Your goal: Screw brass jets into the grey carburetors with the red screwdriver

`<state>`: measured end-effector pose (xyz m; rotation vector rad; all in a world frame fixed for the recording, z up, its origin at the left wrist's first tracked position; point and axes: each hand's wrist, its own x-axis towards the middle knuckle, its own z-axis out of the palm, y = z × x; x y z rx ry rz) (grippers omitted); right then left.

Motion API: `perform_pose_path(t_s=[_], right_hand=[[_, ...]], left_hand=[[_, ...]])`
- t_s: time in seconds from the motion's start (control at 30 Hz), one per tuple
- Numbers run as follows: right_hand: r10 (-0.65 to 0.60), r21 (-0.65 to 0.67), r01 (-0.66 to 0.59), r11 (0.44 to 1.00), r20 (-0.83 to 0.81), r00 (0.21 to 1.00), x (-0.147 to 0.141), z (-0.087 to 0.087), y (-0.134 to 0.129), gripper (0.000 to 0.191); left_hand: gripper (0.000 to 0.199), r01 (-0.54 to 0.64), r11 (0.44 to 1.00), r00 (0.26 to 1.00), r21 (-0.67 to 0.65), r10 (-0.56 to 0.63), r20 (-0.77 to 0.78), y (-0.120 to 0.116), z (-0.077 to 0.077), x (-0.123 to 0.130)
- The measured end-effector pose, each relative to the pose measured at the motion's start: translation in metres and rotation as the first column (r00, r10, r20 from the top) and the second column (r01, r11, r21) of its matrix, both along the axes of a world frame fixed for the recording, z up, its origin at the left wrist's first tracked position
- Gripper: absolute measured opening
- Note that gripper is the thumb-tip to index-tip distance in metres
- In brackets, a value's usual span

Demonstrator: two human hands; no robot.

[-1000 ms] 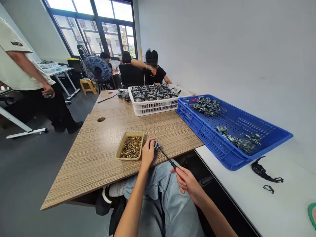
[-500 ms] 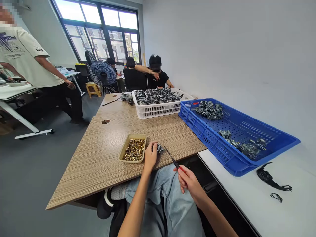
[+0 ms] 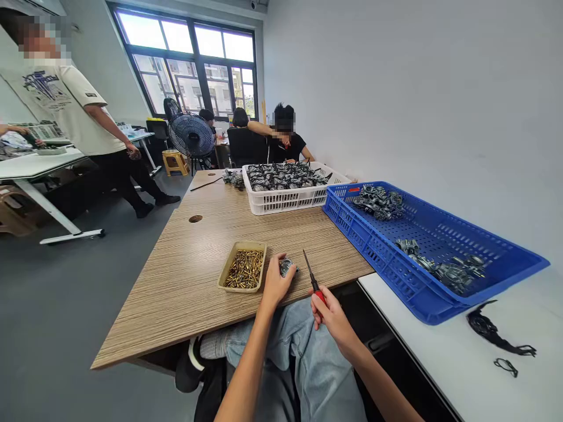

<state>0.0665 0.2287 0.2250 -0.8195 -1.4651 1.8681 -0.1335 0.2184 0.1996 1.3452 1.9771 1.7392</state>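
Note:
My left hand [image 3: 277, 282] is closed round a small grey metal part [image 3: 287, 267] on the wooden table, near its front edge. Just left of that hand stands a beige tray [image 3: 221, 280] full of small brass-coloured pieces [image 3: 244, 269]. My right hand [image 3: 328, 310] grips the red and black handle of a screwdriver [image 3: 317, 289]. Its thin dark shaft points up and away, to the right of the metal part and apart from it.
A white basket [image 3: 281, 204] of metal parts stands at the table's back; a blue crate [image 3: 373, 246] with more lies right. A black strap-like item [image 3: 488, 328] rests on the white surface. A person sits beyond the basket; another stands left, near a fan [image 3: 192, 136].
The view has shifted slightly. My left hand has turned, showing more of the metal part. The screwdriver has swung more upright in my right hand. The standing person's legs have changed stance.

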Motion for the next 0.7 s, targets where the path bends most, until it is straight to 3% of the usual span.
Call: perform_pose_path(t_s=[0.23, 0.4, 0.7], right_hand=[[-0.008, -0.073, 0.008, 0.997, 0.000, 1.000, 0.020, -0.005, -0.012, 0.060], [-0.004, -0.171, -0.003, 0.985, -0.043, 0.999, 0.033, -0.011, -0.017, 0.056], [-0.009, -0.191, -0.014, 0.981, -0.119, 0.993, 0.042, -0.013, -0.021, 0.053]], left_hand=[[0.039, -0.060, 0.998, 0.998, -0.016, 0.060, -0.004, 0.000, 0.000, 0.000], [0.038, -0.012, 0.999, 1.000, -0.045, 0.012, -0.012, 0.002, -0.002, -0.002], [0.038, 0.083, 0.992, 0.996, -0.095, -0.082, 0.020, 0.000, 0.006, -0.003]])
